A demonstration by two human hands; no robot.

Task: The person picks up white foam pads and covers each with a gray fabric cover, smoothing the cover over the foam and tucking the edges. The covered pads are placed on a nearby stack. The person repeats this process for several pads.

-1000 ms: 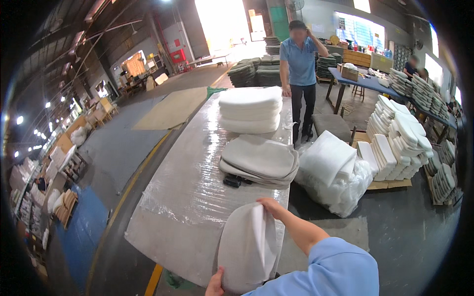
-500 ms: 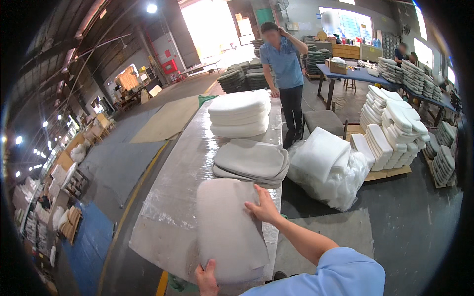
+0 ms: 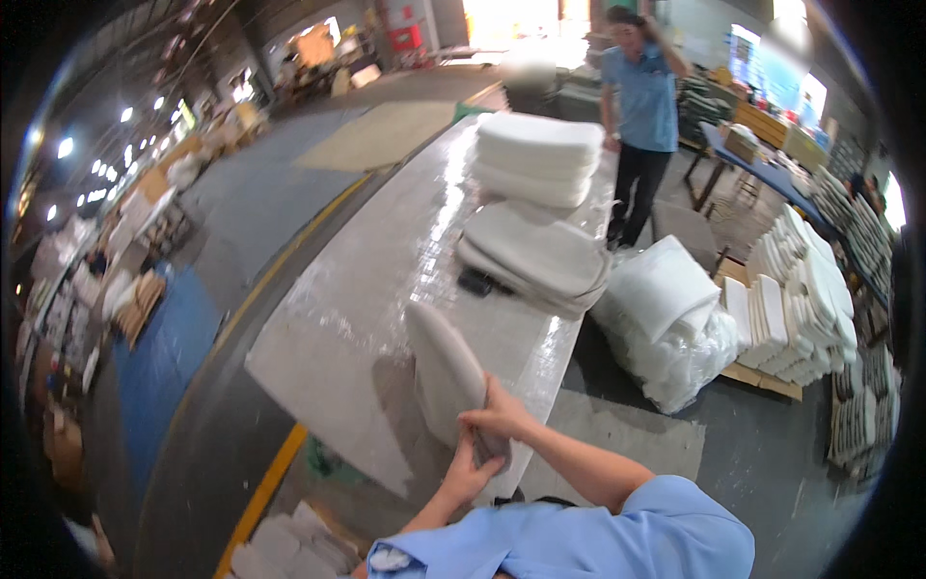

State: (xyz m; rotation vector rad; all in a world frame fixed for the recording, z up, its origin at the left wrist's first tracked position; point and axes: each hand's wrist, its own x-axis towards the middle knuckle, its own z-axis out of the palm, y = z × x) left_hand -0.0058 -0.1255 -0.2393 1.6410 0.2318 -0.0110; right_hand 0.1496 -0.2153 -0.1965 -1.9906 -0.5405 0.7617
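Observation:
A light-grey padded cushion (image 3: pixel 446 372) stands tilted up on edge over the near part of the plastic-covered table (image 3: pixel 328 367). My right hand (image 3: pixel 503 413) grips its near right edge. Close below, my left hand (image 3: pixel 470 471) is closed on the cushion's lower near corner, fingers partly hidden behind it. Farther along the table lie several stacked grey covers (image 3: pixel 535 246), with a small black object (image 3: pixel 475 282) by their left edge. Behind them rises a stack of white foam pads (image 3: pixel 535 159).
A co-worker in a blue shirt (image 3: pixel 644 106) stands at the table's far right, one hand raised to the head. White sheets in a clear plastic bag (image 3: pixel 666 318) sit right of the table. Foam stacks (image 3: pixel 796 289) stand beyond. More pads (image 3: pixel 289 548) lie at lower left.
The cushion has gone from lying flat to tilted on edge. My left hand has come up and right, next to my right hand. The view has shifted, uncovering the small black object.

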